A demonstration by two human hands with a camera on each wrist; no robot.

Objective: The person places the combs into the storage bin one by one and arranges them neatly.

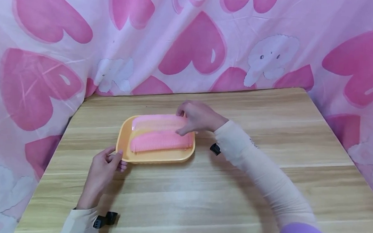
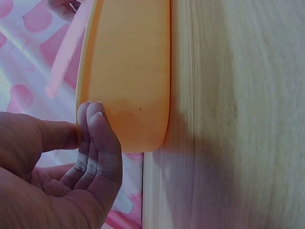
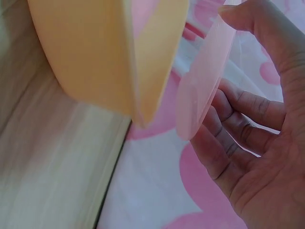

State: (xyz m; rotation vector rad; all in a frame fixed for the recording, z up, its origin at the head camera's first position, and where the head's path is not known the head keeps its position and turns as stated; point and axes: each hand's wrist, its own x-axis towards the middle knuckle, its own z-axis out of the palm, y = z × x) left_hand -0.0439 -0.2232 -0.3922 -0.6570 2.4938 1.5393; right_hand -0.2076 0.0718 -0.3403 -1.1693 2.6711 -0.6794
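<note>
A shallow yellow-orange tray (image 1: 159, 160) stands on the wooden table with two pink combs showing over it. My left hand (image 1: 104, 172) pinches the tray's near left corner, thumb at the rim and fingertips against the outer wall (image 2: 128, 67). At the tray's right end, my right hand (image 1: 202, 117) holds the far comb (image 1: 156, 121) between thumb and fingers. In the right wrist view this comb (image 3: 205, 76) is raised beyond the tray's rim. The nearer comb (image 1: 160, 142) lies within the tray, its teeth towards me.
The wooden table (image 1: 182, 203) extends around the tray. A pink curtain printed with hearts (image 1: 192, 43) hangs behind the table and at both sides. Black wrist mounts (image 1: 105, 220) show beside both sleeves.
</note>
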